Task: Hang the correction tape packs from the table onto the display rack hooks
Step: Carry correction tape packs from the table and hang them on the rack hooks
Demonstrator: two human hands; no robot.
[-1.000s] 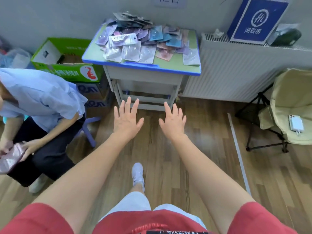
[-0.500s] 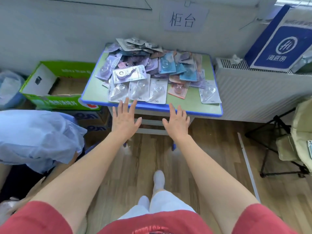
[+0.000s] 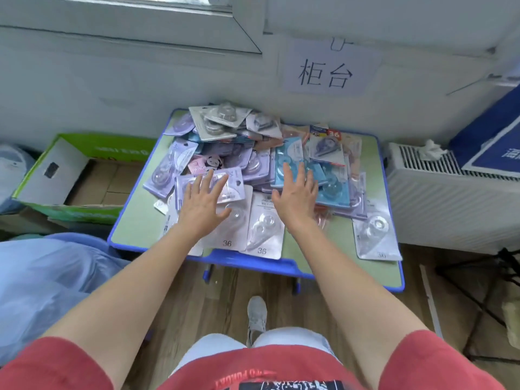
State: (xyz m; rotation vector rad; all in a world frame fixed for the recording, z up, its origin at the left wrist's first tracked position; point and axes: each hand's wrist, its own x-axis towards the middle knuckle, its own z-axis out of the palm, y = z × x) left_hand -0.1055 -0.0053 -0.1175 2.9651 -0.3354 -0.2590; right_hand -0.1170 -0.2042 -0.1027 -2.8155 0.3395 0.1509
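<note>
Green desk (image 3: 135, 220) heaped with correction tape packs (image 3: 225, 130); left hand (image 3: 204, 205) released, flat over purple pack (image 3: 233, 182); right hand (image 3: 297, 198) likewise over blue pack (image 3: 289, 156).

Correction tape packs (image 3: 261, 164) heaped on the desk (image 3: 135, 220)

Flat blister cards in lilac, blue, pink and clear overlap loosely; several clear ones marked 36 lie along the near edge.

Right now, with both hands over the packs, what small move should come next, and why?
Probably lower the left hand and curl its fingers round the purple pack lying on top beneath it. Both hands, the right hand too, are spread open over the pile and hold nothing, so no pack is ready for hanging.
</note>
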